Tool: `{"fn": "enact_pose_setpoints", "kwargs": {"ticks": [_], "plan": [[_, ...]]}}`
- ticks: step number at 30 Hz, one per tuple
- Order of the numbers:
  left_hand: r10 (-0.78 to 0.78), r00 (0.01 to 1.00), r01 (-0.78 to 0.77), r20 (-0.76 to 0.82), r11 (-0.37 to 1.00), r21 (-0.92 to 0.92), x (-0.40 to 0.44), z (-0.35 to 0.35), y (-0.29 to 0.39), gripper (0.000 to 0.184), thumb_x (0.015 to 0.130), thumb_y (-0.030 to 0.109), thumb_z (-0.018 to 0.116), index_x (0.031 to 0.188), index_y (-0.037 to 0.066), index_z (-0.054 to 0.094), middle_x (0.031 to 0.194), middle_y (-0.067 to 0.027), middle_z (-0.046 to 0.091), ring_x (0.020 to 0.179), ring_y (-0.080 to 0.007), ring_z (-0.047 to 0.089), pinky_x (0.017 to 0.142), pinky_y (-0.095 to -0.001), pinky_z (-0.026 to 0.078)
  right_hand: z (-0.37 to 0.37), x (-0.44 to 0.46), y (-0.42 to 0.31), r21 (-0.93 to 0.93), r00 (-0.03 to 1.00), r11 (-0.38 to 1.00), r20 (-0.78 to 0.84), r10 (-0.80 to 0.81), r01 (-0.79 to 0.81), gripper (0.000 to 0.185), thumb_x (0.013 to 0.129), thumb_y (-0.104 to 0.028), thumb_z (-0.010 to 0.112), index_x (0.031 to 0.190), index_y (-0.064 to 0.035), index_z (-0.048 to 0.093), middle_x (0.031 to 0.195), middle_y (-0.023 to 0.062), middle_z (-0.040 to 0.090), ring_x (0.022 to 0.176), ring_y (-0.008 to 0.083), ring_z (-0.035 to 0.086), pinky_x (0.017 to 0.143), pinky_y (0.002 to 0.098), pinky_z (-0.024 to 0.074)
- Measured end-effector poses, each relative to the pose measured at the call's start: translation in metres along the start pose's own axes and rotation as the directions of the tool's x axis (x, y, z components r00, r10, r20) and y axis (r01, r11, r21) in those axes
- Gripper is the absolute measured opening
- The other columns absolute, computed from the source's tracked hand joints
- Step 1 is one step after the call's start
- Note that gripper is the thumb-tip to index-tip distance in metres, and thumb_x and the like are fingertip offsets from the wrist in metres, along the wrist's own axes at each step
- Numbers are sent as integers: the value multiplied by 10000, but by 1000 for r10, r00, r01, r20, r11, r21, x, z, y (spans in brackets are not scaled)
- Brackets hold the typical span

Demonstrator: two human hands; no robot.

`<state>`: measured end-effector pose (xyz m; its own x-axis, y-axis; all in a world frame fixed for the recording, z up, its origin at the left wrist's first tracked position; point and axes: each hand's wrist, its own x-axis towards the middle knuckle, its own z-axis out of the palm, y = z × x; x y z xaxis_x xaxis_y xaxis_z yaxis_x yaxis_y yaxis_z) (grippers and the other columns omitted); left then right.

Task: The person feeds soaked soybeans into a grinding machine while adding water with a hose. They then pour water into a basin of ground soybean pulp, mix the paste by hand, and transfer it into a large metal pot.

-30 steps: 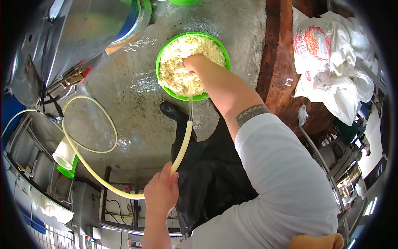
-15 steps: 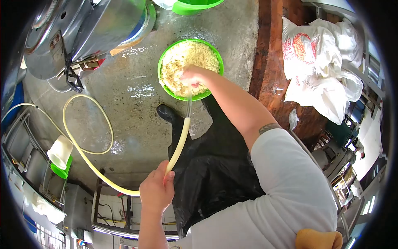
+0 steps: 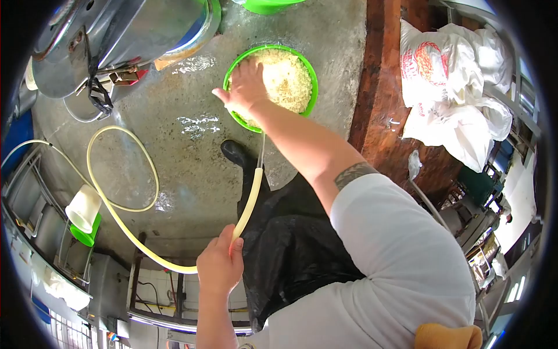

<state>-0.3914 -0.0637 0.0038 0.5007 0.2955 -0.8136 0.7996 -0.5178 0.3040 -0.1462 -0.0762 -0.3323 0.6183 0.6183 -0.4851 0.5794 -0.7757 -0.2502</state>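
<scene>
A round green basin (image 3: 314, 87) full of a pale, crumbly mass (image 3: 287, 80) stands on the wet floor in front of my boot. My left hand (image 3: 220, 263) is wrapped round a cream hose (image 3: 251, 200), and water runs from its end toward the near rim of the basin. Over the left part of the basin, my right hand (image 3: 246, 87) lies on the crumbly mass with its fingers spread and the thumb sticking out past the rim. The hose loops across the floor on the left.
A large metal machine (image 3: 133, 35) stands at the upper left. White sacks (image 3: 447, 87) lie on the brown surface at the right. A white bucket (image 3: 83, 208) is at the lower left, and another green container (image 3: 270, 4) shows at the top edge.
My right hand has moved from the middle of the mass to its left side, and its fingers have spread. My left hand still holds the hose in about the same place.
</scene>
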Motion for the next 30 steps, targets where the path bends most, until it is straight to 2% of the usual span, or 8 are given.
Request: {"fn": "enact_pose_setpoints", "kwargs": {"ticks": [7,10,13,17,23,25,29,30], "plan": [[-26,998,25,51,999,31,-8,14,-10,325,1012,269,624,1290,101,639,866,-143,706,782,-367,692,685,-481,546,40,-33,-5,-69,987,986,-27,-155,153,651,1079,-502,398,1415,32,557,1546,228,437,1515,451,258,1238,585,163],[-27,999,26,37,999,20,-6,9,1,325,1012,269,624,1288,99,641,857,-146,704,776,-369,694,682,-480,549,33,-43,25,-104,841,837,144,-521,537,474,1052,-506,482,1254,-122,671,1475,93,516,1526,369,273,1244,604,204],[-16,1000,16,14,999,-37,-10,6,7,328,1015,272,623,1293,99,645,850,-146,701,771,-367,697,683,-475,552,-3,-42,54,-129,721,755,435,-540,643,433,1029,-512,522,1278,-190,670,1523,39,493,1545,362,229,1239,652,197],[1,1000,-1,6,999,-41,-8,6,11,333,1016,275,622,1298,100,648,845,-144,699,764,-366,697,681,-474,552,24,-43,82,-110,918,943,286,-274,315,384,991,-412,611,1314,-209,652,1618,-29,417,1555,351,193,1184,677,310],[19,1000,-20,-16,999,-51,5,4,20,342,1020,282,617,1305,96,646,854,-154,702,761,-372,696,677,-472,550,15,21,59,49,707,998,705,-58,32,372,935,-170,639,1301,-119,682,1617,184,377,1480,371,376,1038,604,483],[23,999,-26,-42,996,-84,6,3,22,343,1022,279,612,1306,90,641,861,-161,703,763,-378,696,678,-471,549,-14,-4,60,163,975,982,184,-122,93,379,916,-160,649,1291,-120,684,1592,173,406,1476,385,376,1055,597,460],[34,998,-39,-57,995,-87,20,4,24,346,1021,273,609,1309,83,635,866,-165,703,774,-380,696,683,-474,547,-29,14,74,-14,985,998,160,-60,63,640,832,-414,804,1397,-165,635,1584,110,411,1484,412,341,1119,617,396],[31,998,-35,-54,996,-82,24,4,24,348,1020,272,609,1311,82,633,871,-167,704,781,-383,696,689,-477,547,-29,27,76,-23,973,999,228,-30,37,772,726,-539,869,1366,-163,658,1497,99,539,1405,369,486,1072,559,470]]}}
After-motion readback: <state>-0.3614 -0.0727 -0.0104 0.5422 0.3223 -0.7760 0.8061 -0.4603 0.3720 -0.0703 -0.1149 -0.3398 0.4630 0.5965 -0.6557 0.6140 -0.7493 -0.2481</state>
